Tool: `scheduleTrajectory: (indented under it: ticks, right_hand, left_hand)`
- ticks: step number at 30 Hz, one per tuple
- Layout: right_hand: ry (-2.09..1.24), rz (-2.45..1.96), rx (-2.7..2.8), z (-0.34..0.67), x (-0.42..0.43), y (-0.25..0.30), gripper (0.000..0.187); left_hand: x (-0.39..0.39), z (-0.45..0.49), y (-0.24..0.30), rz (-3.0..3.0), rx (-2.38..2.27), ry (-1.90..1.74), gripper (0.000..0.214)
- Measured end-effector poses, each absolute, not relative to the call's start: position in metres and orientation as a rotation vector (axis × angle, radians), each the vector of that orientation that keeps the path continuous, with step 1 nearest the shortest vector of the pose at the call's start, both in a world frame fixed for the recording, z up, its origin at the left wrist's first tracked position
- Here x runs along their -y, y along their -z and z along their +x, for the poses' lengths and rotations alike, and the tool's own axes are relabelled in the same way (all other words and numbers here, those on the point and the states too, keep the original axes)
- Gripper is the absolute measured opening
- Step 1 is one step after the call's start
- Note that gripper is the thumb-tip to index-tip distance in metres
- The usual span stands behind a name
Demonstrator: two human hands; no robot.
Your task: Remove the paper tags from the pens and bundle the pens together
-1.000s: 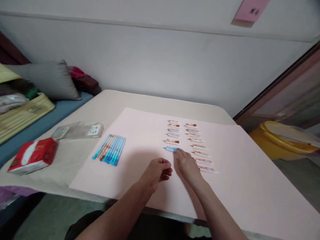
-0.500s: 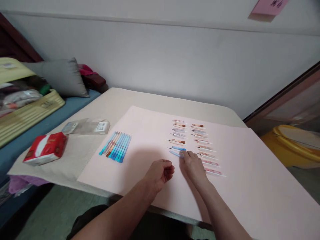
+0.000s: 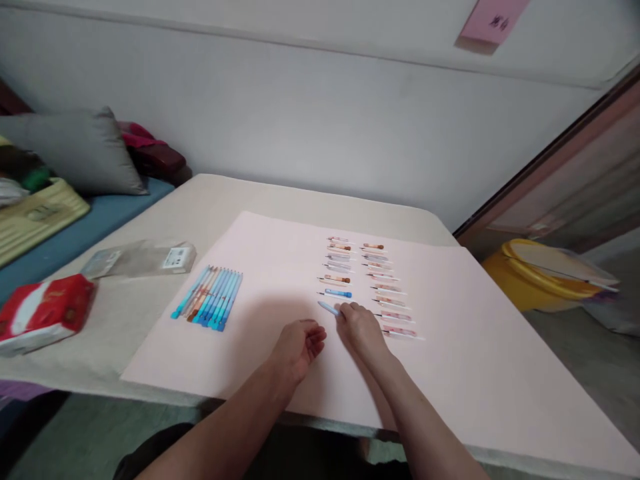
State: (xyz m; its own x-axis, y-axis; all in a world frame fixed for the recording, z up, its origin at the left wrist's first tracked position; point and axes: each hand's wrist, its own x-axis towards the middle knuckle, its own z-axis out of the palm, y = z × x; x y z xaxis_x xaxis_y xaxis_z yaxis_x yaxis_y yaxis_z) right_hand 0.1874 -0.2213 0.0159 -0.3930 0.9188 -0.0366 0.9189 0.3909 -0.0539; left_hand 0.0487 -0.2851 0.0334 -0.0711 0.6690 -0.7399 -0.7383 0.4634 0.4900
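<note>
A light blue pen barrel point(image 3: 327, 307) points out to the left from the fingers of my right hand point(image 3: 361, 327), which is closed on its right end low over the pink sheet. Just beyond it lies a pen with a blue barrel point(image 3: 339, 293), its thin refill showing beside it. My left hand point(image 3: 301, 345) hovers to the left, fingers curled in and no object visible in them. Two columns of pen parts lie farther off, among them a brown-ended barrel point(image 3: 337, 279) and a pink-patterned barrel point(image 3: 400, 331). Several blue and brown pens point(image 3: 213, 297) lie side by side at the left.
Beneath everything is a pink sheet point(image 3: 450, 373) on a beige-covered table point(image 3: 300, 200). A clear plastic package point(image 3: 150, 259) and a red tissue pack point(image 3: 47, 312) lie on the left. A yellow bin point(image 3: 535, 277) stands beyond the right edge; a wall rises behind.
My right hand has drawn the light blue barrel slightly away from the blue pen, toward me. My left hand keeps its curled pose. The whole view has shifted to the right.
</note>
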Motion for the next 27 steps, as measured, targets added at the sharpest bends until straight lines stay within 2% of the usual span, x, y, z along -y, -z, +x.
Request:
scheduleTrajectory:
  ticks: [7,12,15,19,22,27]
  right_hand:
    - [0.267,1.630,-2.824,0.175,0.245,-0.041,0.011]
    - [0.430,1.553,-2.933,0.167,0.256,-0.043,0.022]
    - [0.562,1.663,-2.970,0.173,0.248,-0.040,0.025]
    - [0.326,1.969,-2.780,0.188,0.227,-0.026,0.024]
    - [0.120,1.949,-2.654,0.196,0.216,-0.011,0.022]
    - [0.011,1.867,-2.624,0.197,0.211,0.003,0.021]
  left_hand:
    - [0.283,0.046,-0.029,-0.095,-1.134,-1.185,0.006]
    - [0.283,0.044,-0.025,-0.075,-1.056,-1.282,0.006]
    - [0.280,0.040,-0.028,-0.111,-1.071,-1.292,0.006]
    - [0.276,0.033,-0.033,-0.176,-1.049,-1.293,0.004]
    - [0.274,0.029,-0.037,-0.221,-1.014,-1.301,0.002]
    - [0.272,0.023,-0.040,-0.250,-0.957,-1.305,0.002]
